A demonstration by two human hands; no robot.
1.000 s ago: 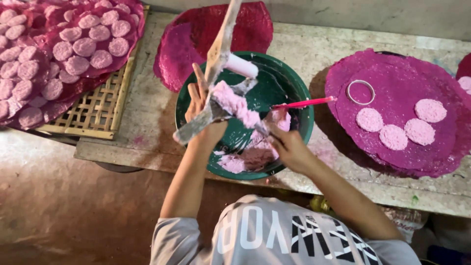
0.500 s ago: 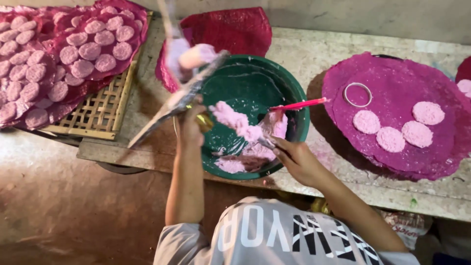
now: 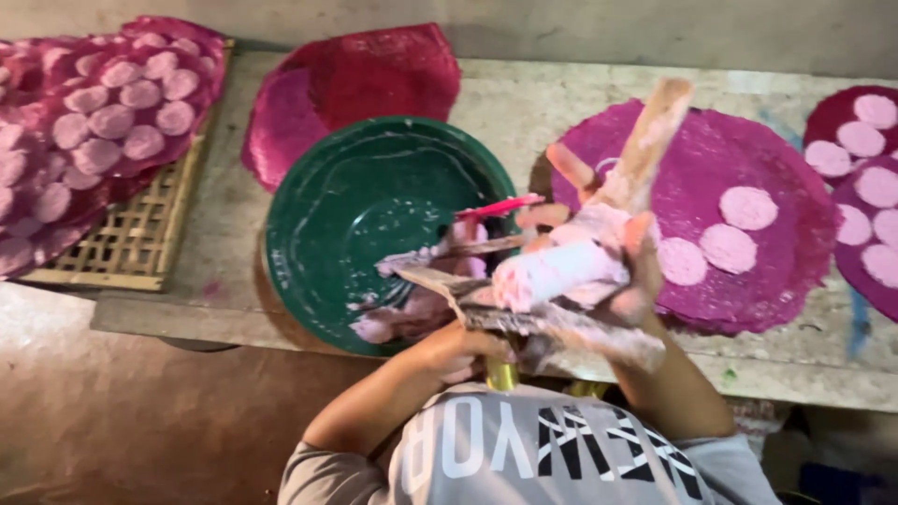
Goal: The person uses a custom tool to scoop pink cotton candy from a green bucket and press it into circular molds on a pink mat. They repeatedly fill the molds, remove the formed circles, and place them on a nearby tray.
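View from above, looking down at a stone bench. Centre of the frame: the right hand (image 3: 608,252), coated in pale paste, grasps a roll of pink dough (image 3: 552,271) together with a long flat wooden paddle (image 3: 645,140) that rises toward the upper right. Lower centre: the left hand (image 3: 458,351) is clenched around the handle end of a broad, dough-smeared blade (image 3: 552,327) that lies across the bottom edge of the roll (whether it touches the dough cannot be told through the blur). Left of the hands sits a green basin (image 3: 337,215), with scraps of pink dough along its near wall and a thin pink stick (image 3: 500,206) at its right rim. Right of centre lies a round purple mat (image 3: 776,271) bearing three pale pink discs (image 3: 730,248); more discs show at the right edge. Upper left: a woven bamboo tray (image 3: 140,243) holds mats crowded with discs, and a red mat (image 3: 374,75) lies behind the basin.

Handling, as a judgement: the dough looks soft, moist and sticky, light for its bulk, and apt to tear or sag if held by one end. It is best cradled along its middle from beneath.
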